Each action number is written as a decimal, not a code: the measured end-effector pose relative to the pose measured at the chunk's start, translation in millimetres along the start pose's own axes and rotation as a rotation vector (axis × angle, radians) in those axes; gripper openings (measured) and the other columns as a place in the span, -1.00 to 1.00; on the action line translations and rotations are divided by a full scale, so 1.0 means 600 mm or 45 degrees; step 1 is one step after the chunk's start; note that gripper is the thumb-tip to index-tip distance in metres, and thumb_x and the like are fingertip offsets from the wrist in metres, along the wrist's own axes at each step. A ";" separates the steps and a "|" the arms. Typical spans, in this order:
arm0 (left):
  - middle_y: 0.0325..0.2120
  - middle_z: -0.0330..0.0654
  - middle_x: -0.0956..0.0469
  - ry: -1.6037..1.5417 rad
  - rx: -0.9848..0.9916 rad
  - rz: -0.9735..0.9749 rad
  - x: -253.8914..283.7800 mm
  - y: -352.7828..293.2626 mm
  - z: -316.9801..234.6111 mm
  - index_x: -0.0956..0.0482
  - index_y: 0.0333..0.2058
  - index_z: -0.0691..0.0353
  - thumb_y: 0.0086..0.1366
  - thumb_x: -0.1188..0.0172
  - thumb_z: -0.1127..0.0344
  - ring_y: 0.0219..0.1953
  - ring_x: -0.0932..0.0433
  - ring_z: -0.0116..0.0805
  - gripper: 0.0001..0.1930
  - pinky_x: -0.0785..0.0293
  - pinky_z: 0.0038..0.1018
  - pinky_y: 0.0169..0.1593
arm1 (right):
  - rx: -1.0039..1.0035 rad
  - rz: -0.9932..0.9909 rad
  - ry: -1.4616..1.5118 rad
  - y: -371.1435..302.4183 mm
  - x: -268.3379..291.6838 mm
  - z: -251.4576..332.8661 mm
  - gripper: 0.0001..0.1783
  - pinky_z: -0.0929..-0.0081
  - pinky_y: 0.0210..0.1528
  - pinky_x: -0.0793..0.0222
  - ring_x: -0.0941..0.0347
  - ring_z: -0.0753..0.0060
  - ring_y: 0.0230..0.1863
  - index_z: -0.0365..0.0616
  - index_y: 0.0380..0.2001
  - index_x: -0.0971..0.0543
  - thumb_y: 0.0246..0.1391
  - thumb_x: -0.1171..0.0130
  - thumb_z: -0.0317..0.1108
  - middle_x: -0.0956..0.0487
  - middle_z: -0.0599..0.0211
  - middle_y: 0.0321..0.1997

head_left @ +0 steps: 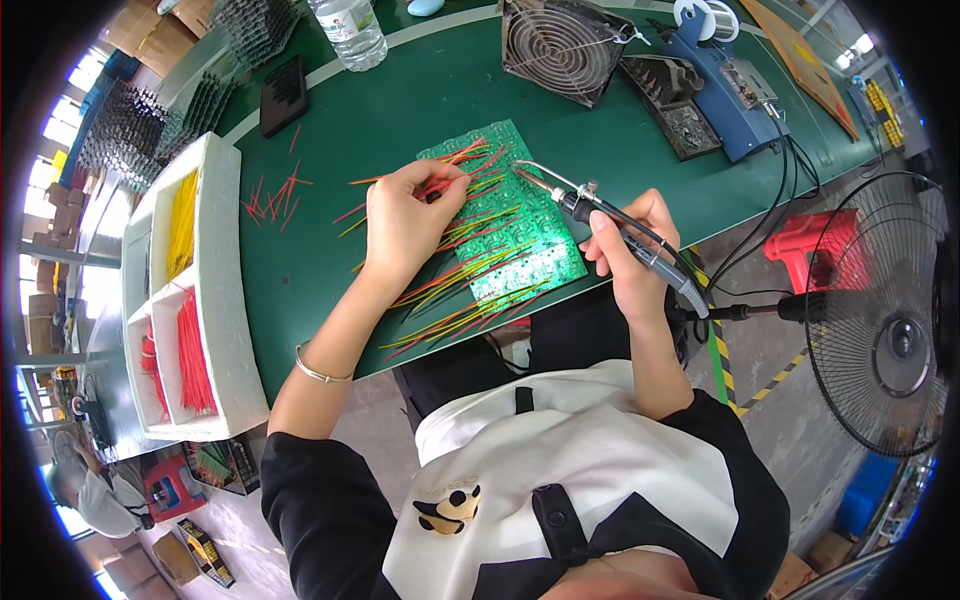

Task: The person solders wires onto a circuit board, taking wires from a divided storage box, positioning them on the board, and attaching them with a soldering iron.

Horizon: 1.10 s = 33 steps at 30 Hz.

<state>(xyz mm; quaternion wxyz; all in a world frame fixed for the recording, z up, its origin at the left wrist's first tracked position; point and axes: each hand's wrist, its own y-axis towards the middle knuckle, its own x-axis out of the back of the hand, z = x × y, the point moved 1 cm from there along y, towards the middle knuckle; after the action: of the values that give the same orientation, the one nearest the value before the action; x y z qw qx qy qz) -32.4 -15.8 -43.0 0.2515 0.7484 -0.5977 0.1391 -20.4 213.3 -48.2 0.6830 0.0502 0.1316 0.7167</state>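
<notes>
A green circuit board panel (548, 245) lies on the green table in front of me. Rows of red, yellow and black wires (455, 275) stick out past its left side. My left hand (400, 225) is over the upper left of the board, thumb and fingers pinched on a red wire (432, 186); the wire's end is partly hidden by the fingers. My right hand (637, 265) grips a soldering iron (572, 205) with a thin metal solder-feed tube fixed alongside. The iron's tip points at the board's upper part, near the wire ends; whether it touches cannot be made out.
Left stands a white foam box (222, 290) of yellow and red wires, with loose red wire pieces (275, 200) beside it. Behind are a black phone-like object (284, 97), a water bottle (350, 32), a square fan (562, 50) and a blue soldering station (725, 95). A floor fan (900, 340) stands right.
</notes>
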 end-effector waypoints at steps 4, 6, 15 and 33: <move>-0.60 -0.31 -0.55 -0.012 -0.016 0.007 0.001 0.002 -0.005 -0.60 -0.43 0.38 0.09 -0.23 0.41 -0.56 -0.37 -0.71 -0.87 -0.29 -0.72 -0.47 | -0.002 0.009 -0.005 0.000 -0.001 0.000 -0.73 0.80 -0.71 -0.24 -0.41 0.72 -0.66 -0.16 -0.52 -0.29 -0.01 -0.22 -0.42 -0.49 0.36 -0.63; -0.61 -0.32 -0.54 -0.015 -0.027 0.005 0.001 0.001 -0.005 -0.61 -0.43 0.38 0.08 -0.23 0.41 -0.57 -0.35 -0.71 -0.87 -0.28 -0.72 -0.48 | 0.002 0.014 -0.006 0.000 -0.001 -0.001 -0.73 0.80 -0.71 -0.24 -0.41 0.72 -0.66 -0.16 -0.52 -0.29 -0.01 -0.22 -0.42 -0.49 0.35 -0.63; -0.61 -0.33 -0.54 0.013 -0.022 0.010 0.002 0.002 -0.006 -0.62 -0.44 0.34 0.07 -0.22 0.40 -0.57 -0.33 -0.70 -0.88 -0.25 -0.70 -0.48 | 0.004 0.012 -0.032 0.000 -0.003 0.001 -0.73 0.80 -0.72 -0.22 -0.40 0.73 -0.67 -0.17 -0.52 -0.29 -0.01 -0.22 -0.43 -0.50 0.33 -0.64; -0.64 -0.34 -0.53 0.019 -0.043 -0.005 0.002 0.003 -0.008 -0.63 -0.45 0.32 0.04 -0.22 0.39 -0.61 -0.28 -0.73 -0.88 -0.20 -0.70 -0.54 | -0.003 0.010 -0.048 0.000 -0.002 -0.001 -0.71 0.78 -0.72 -0.23 -0.40 0.70 -0.68 -0.17 -0.53 -0.27 -0.01 -0.23 -0.42 -0.49 0.30 -0.66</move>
<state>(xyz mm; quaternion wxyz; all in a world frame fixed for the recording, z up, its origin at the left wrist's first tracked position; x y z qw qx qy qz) -33.2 -14.5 -37.8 0.2690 0.7440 -0.5967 0.1341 -20.4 212.3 -48.7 0.6825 0.0635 0.1178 0.7185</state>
